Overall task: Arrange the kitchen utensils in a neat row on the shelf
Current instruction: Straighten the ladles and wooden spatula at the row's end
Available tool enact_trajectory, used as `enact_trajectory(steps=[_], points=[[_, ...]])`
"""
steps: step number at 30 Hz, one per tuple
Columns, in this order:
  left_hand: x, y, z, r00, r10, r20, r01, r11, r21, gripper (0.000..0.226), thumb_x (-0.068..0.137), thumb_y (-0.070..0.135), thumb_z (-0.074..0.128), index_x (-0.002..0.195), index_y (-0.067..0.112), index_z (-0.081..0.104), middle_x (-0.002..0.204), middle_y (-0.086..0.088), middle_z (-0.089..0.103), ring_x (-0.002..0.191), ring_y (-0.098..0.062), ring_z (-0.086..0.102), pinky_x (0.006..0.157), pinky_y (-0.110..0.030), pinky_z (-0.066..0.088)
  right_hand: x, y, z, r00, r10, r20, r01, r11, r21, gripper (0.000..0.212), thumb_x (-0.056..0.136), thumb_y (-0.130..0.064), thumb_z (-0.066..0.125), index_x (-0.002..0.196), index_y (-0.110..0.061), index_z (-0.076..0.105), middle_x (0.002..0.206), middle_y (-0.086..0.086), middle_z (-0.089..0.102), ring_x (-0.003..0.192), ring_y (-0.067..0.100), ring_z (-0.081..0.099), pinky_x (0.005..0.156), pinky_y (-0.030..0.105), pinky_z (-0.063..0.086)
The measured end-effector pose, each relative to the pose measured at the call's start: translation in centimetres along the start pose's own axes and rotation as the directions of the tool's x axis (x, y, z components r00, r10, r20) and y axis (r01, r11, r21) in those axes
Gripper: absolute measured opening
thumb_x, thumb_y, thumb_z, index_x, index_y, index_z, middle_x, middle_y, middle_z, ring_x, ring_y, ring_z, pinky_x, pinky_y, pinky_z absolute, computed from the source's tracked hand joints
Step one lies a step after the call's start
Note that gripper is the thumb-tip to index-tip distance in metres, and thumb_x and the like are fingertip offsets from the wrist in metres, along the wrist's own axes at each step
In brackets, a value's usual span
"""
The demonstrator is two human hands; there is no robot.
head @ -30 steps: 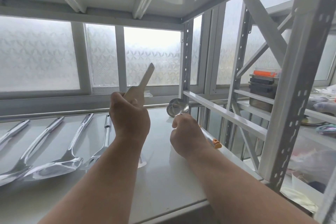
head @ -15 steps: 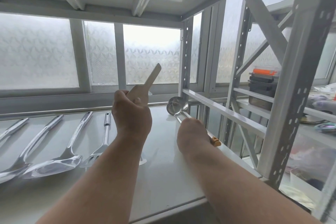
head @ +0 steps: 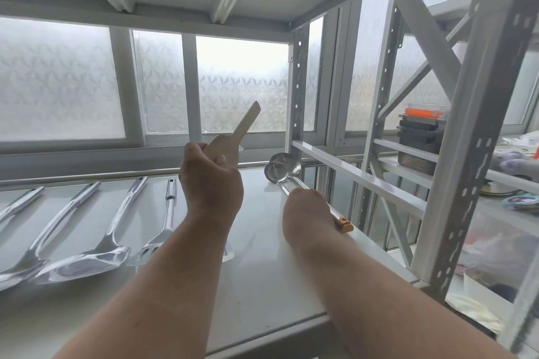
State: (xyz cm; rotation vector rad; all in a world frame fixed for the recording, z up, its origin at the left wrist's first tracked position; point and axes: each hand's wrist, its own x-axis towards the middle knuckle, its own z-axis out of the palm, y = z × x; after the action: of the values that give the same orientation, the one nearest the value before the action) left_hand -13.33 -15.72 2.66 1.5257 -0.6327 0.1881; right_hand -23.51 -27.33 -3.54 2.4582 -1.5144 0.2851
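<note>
The shelf (head: 256, 285) carries a row of steel utensils (head: 87, 242) along its left half, handles toward the back edge. Bare surface lies between the slotted turner (head: 163, 230) and the ladles (head: 281, 169) at the back right corner. The left hand (head: 211, 186) grasps the wooden spatula (head: 233, 134), now tilted further right than a second ago. The right hand (head: 309, 218) has slid toward the front edge along the ladle handles, gripping them just above the orange tip (head: 344, 226).

Utensil row (head: 87, 230) lies left on the shelf (head: 262, 285) — ladles (head: 281, 170) right.
</note>
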Motion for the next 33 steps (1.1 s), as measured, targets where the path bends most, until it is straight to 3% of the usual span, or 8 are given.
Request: enact_trajectory(steps=[7, 17, 27, 33], points=[[0.0, -0.1, 0.1, 1.0, 0.0, 0.008, 0.0, 1.0, -0.016, 0.017, 0.099, 0.01, 0.059, 0.115, 0.013, 0.058, 0.103, -0.003, 0.066, 0.094, -0.027, 0.059, 0.079, -0.031, 0.041, 0.3, 0.7, -0.2, 0.995, -0.081, -0.05, 0.07, 0.979, -0.192, 0.022, 0.091, -0.005, 0.053, 0.107, -0.014, 0.066, 0.107, 0.002, 0.067, 0.104, 0.023, 0.068, 0.081, 0.029, 0.054], [0.0, -0.4, 0.2, 1.0, 0.006, 0.016, -0.006, 1.0, -0.01, 0.016, 0.099, 0.009, 0.059, 0.114, 0.013, 0.058, 0.101, -0.003, 0.065, 0.094, -0.027, 0.06, 0.079, -0.031, 0.042, 0.7, 0.3, 0.6, 1.0, -0.016, -0.024, 0.014, 0.996, -0.083, 0.027, 0.089, -0.006, 0.049, 0.109, -0.013, 0.065, 0.108, 0.006, 0.066, 0.107, 0.027, 0.063, 0.071, 0.029, 0.043], [0.0, -0.5, 0.4, 0.999, 0.007, 0.036, -0.007, 1.0, -0.012, 0.017, 0.099, 0.011, 0.059, 0.116, 0.013, 0.058, 0.104, -0.005, 0.067, 0.097, -0.031, 0.062, 0.08, -0.033, 0.046, 0.2, 0.3, -0.1, 1.0, -0.01, -0.02, 0.009, 0.998, -0.066, 0.028, 0.089, -0.008, 0.052, 0.114, -0.014, 0.064, 0.113, 0.005, 0.066, 0.11, 0.026, 0.062, 0.073, 0.029, 0.041], [0.1, -0.6, 0.5, 0.999, 0.008, 0.04, -0.007, 1.0, -0.011, 0.016, 0.098, 0.012, 0.06, 0.113, 0.017, 0.058, 0.102, -0.002, 0.068, 0.096, -0.032, 0.065, 0.083, -0.037, 0.053, -0.7, 0.4, -1.3, 0.999, -0.036, -0.017, 0.035, 0.998, -0.059, 0.025, 0.09, -0.007, 0.055, 0.112, -0.017, 0.063, 0.114, 0.002, 0.068, 0.11, 0.022, 0.064, 0.082, 0.028, 0.043]])
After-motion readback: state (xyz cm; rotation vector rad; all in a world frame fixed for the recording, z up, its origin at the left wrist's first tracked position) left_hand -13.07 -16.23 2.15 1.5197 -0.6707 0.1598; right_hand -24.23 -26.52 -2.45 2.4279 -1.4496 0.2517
